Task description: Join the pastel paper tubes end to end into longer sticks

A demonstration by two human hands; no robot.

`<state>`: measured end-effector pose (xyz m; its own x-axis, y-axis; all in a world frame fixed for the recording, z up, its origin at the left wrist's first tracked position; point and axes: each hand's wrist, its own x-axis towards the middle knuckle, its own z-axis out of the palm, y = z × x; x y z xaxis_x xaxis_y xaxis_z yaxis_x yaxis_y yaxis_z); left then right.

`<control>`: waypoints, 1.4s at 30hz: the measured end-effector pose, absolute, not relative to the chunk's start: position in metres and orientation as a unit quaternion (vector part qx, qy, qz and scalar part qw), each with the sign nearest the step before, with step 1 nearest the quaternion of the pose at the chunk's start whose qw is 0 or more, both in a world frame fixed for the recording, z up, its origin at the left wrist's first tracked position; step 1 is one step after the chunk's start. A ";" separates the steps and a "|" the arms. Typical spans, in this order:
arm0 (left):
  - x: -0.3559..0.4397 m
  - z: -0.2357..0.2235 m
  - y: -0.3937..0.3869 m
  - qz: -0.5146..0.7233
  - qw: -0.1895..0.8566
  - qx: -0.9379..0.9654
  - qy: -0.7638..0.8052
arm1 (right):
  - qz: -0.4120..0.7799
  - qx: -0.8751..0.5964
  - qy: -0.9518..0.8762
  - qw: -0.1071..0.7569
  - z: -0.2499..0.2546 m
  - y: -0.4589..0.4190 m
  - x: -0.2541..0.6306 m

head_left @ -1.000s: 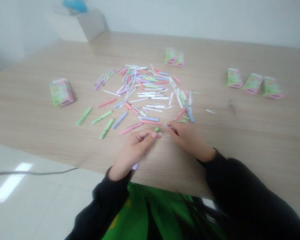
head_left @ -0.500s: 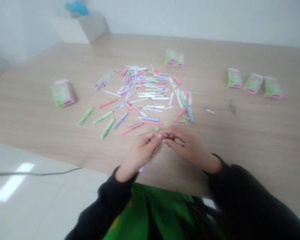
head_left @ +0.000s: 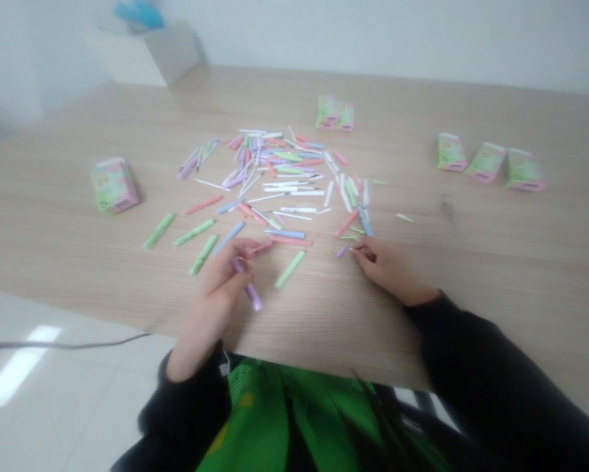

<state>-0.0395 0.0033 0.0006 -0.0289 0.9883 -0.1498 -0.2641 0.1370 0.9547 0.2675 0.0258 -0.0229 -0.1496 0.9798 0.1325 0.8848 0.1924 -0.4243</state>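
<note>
My left hand (head_left: 220,278) holds a purple pen-like tube (head_left: 253,296) slanting down across the palm side. Its fingertips reach a pink tube (head_left: 261,249) on the table. To the right, my right hand (head_left: 385,265) rests low over the table with thumb and fingers pinched together. Something small and pale shows at those fingertips, too blurred to name. Just left of them is a short purple piece (head_left: 342,252); whether the fingers touch it I cannot tell. Between the hands lies a green tube (head_left: 290,269).
A spread of pastel tubes and thin white sticks (head_left: 289,187) covers the table's middle. Green tubes (head_left: 204,254) lie at left. Small green-pink boxes stand at left (head_left: 114,185), at the back (head_left: 334,113) and at right (head_left: 485,162). A white box (head_left: 147,52) sits at the far corner.
My hands were together at the front; now they are apart. The left moved left with the purple tube, the right moved slightly right. The green tube between them has come into full view.
</note>
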 end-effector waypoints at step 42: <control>0.006 -0.010 -0.011 0.403 0.342 0.753 0.393 | 0.223 -0.365 -0.776 0.464 0.027 -0.007 0.195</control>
<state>0.0063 -0.0112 -0.0096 0.3668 0.8666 0.3382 0.3150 -0.4578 0.8314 0.1955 -0.0070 0.0271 -0.3037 0.7729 0.5571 0.3600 0.6345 -0.6840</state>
